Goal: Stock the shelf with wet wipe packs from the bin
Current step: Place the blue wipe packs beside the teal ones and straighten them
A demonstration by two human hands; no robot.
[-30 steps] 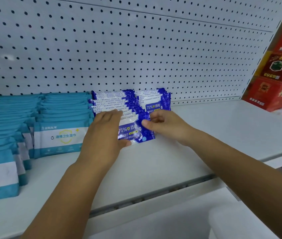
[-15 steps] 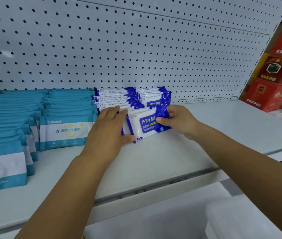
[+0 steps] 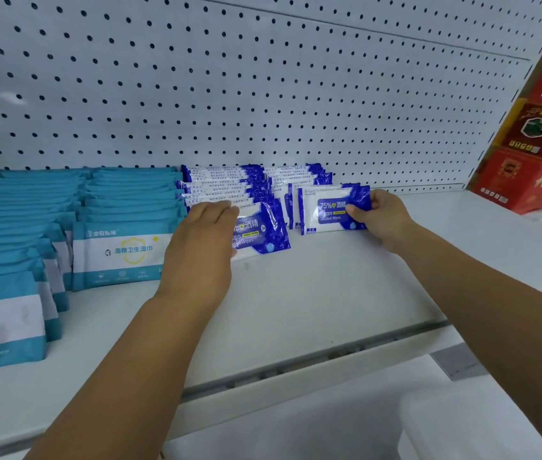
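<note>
Right of centre on the shelf [image 3: 312, 293]: a blue-and-white wipe pack [image 3: 326, 207] stands upright, label facing the camera, at the front of the right blue row [image 3: 299, 175], its lower edge down at the shelf surface.
Right hand [image 3: 384, 217]: pinches the right end of that pack, thumb on the printed front and curled fingers behind it.
Left hand [image 3: 203, 247]: at the middle of the frame, palm down, with nearly straight fingers laid over the top edge of the front pack [image 3: 263, 234] of the left blue row [image 3: 223, 184]. It presses rather than grasps, and nothing is held.
Blue rows: two rows side by side, running back to the pegboard wall [image 3: 263, 94]. The left row reaches further forward than the right one.
Teal packs [image 3: 120, 254]: larger packs in rows filling the left of the frame, the nearest row just beside the left blue row and partly covered by the left hand.
Red boxes [image 3: 528, 161]: stacked at the right edge of the frame, well apart from the wipes.
</note>
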